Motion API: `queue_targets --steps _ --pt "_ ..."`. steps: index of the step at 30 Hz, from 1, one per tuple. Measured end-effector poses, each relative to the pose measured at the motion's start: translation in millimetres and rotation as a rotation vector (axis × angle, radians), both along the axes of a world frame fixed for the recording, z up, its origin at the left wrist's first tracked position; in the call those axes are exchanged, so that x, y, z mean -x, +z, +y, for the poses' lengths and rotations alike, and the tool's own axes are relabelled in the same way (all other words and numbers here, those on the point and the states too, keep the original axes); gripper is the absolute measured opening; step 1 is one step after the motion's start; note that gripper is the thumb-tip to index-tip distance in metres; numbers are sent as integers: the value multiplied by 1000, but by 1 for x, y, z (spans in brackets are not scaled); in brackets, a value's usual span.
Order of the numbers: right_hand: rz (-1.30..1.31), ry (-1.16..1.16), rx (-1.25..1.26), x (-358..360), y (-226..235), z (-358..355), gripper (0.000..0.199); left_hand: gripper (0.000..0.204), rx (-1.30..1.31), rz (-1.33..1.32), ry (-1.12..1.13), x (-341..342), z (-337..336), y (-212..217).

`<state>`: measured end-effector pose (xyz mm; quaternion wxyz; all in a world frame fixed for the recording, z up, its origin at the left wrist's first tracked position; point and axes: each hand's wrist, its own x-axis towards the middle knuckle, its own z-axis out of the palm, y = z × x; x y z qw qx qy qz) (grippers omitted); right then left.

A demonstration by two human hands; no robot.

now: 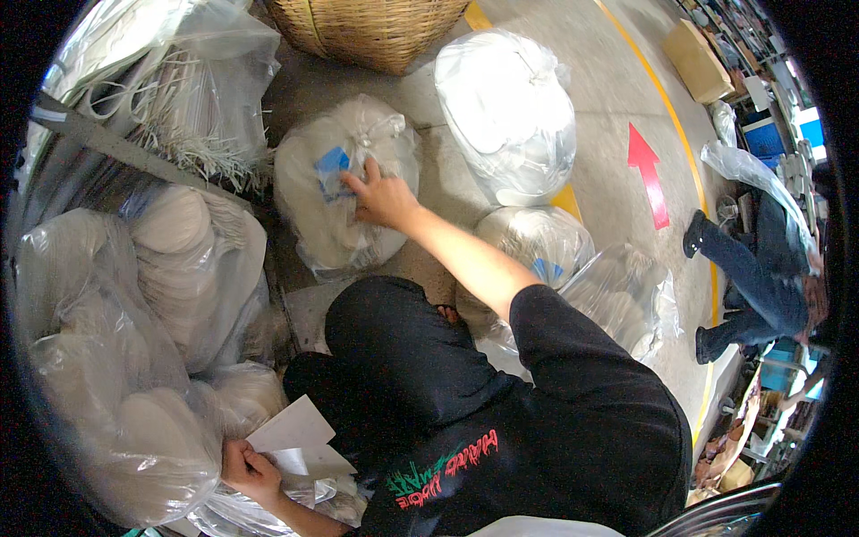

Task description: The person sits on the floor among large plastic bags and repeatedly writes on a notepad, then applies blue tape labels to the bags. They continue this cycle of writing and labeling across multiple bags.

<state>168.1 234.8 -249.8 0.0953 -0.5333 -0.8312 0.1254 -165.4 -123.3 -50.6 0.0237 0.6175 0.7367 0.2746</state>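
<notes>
My right hand (383,199) reaches forward and rests on a clear plastic bag (344,179) stuffed with off-white pieces, fingers spread beside its blue label (331,164). Down at the lower left, my left hand (249,470) grips white sheets of paper (300,438), close to another filled plastic bag (125,430). My black shirt and dark trousers fill the lower middle of the view.
More filled clear bags lie around: a white one (510,107) ahead, two to the right (537,242), several stacked on the left (188,259). A wicker basket (367,31) stands at the top. Another person in blue (761,277) moves on the concrete floor near a red arrow (646,170).
</notes>
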Motion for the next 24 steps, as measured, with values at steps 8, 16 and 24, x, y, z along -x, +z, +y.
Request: queue_targets --steps 8,16,24 --pt "-158 44 -20 -60 22 102 86 25 -40 35 28 6 -8 -7" --pt "-265 -63 0 -99 45 110 52 28 -19 43 71 6 -10 -7" --pt "-116 -206 -219 -85 30 -2 37 18 -17 16 -19 11 -5 -4"
